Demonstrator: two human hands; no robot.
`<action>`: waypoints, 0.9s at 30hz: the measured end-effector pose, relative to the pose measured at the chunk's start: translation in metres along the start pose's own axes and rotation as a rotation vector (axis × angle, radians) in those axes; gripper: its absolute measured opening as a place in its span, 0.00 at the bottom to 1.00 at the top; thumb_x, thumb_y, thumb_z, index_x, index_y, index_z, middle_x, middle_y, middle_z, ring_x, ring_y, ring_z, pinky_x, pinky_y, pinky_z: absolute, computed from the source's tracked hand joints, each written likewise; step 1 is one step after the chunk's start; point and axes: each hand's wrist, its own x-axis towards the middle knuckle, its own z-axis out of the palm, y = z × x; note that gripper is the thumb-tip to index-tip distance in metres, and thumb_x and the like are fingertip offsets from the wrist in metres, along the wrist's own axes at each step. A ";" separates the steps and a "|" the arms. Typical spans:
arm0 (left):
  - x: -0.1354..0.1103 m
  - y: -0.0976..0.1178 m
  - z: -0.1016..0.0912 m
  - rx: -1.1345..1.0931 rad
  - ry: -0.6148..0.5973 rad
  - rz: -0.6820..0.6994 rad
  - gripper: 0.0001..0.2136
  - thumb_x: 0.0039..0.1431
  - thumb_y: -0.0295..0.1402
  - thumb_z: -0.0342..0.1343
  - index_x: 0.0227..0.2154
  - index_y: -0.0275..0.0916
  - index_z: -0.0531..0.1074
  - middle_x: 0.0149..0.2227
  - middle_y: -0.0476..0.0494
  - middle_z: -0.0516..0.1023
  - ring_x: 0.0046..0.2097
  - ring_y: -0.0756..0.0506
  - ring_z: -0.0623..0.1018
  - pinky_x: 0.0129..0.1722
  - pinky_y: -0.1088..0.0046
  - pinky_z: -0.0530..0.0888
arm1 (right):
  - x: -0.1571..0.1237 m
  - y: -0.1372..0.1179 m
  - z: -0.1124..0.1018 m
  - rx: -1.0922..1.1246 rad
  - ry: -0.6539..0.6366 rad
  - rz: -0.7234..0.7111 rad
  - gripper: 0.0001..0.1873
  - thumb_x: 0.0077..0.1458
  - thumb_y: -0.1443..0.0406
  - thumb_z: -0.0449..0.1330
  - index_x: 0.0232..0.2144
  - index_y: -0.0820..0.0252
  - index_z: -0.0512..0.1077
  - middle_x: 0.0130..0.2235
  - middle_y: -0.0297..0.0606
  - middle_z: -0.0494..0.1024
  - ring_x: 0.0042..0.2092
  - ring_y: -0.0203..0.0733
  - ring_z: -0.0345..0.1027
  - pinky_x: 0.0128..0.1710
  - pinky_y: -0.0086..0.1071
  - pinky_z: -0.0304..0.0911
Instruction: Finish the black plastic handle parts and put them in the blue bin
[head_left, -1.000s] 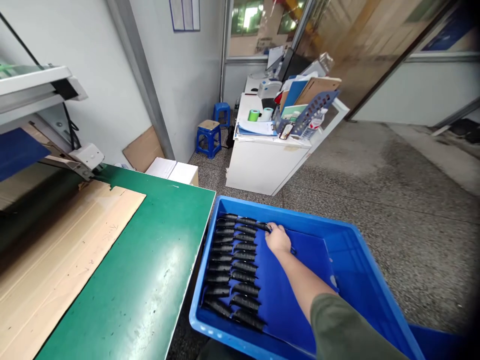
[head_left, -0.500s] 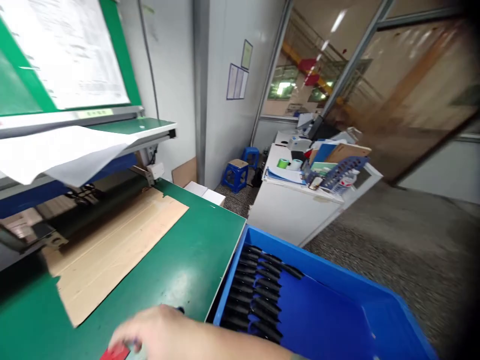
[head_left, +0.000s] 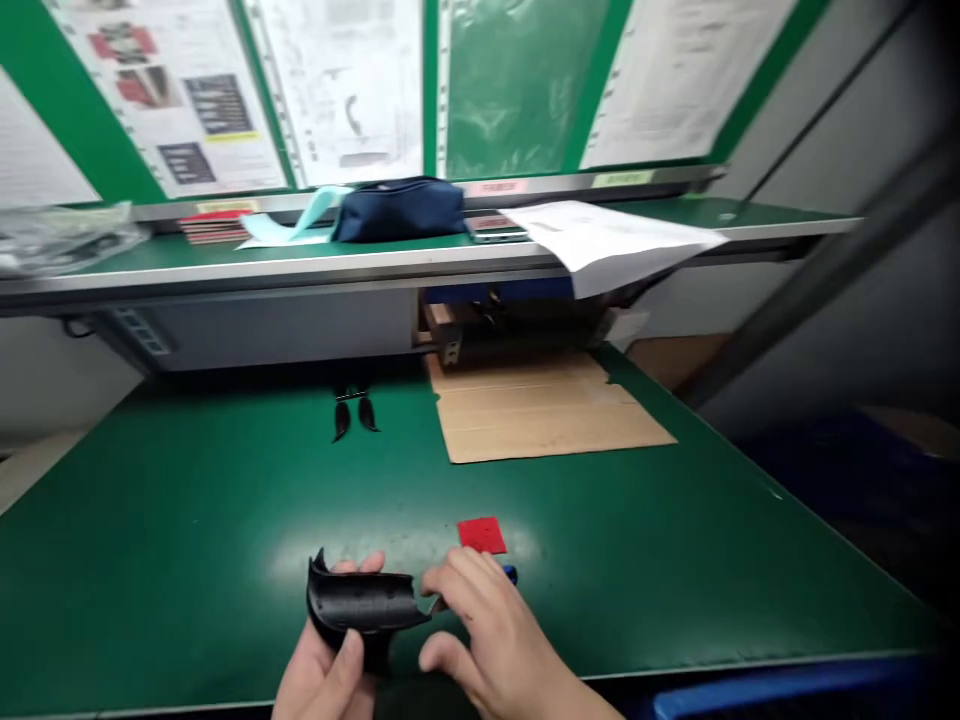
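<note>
Presently, the left hand [head_left: 319, 675] pinches a curved black shell [head_left: 367, 603] between thumb and fingers; its tapered end points toward the right hand [head_left: 487, 622], whose grip cannot be determined. A red square [head_left: 482, 535] lies just beyond.

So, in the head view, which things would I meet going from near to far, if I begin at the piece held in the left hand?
Black curved piece in the left hand → red square → cardboard sheet → dark blue pouch → posted paper sheets.
</note>
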 end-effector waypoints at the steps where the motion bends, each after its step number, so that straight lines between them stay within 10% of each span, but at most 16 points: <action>1: -0.002 0.003 -0.004 -0.029 -0.039 0.018 0.18 0.54 0.36 0.60 0.49 0.49 0.72 0.57 0.43 0.72 0.56 0.36 0.72 0.60 0.52 0.63 | 0.005 -0.005 0.000 -0.004 -0.015 -0.009 0.27 0.56 0.41 0.43 0.39 0.54 0.66 0.34 0.38 0.70 0.35 0.44 0.62 0.36 0.37 0.58; 27: 0.011 -0.005 -0.012 0.190 -0.107 0.140 0.20 0.49 0.38 0.64 0.46 0.44 0.72 0.47 0.40 0.79 0.49 0.39 0.77 0.50 0.63 0.72 | 0.013 0.018 0.014 -0.318 -0.177 -0.101 0.19 0.60 0.52 0.50 0.23 0.57 0.60 0.26 0.33 0.68 0.28 0.39 0.54 0.28 0.34 0.43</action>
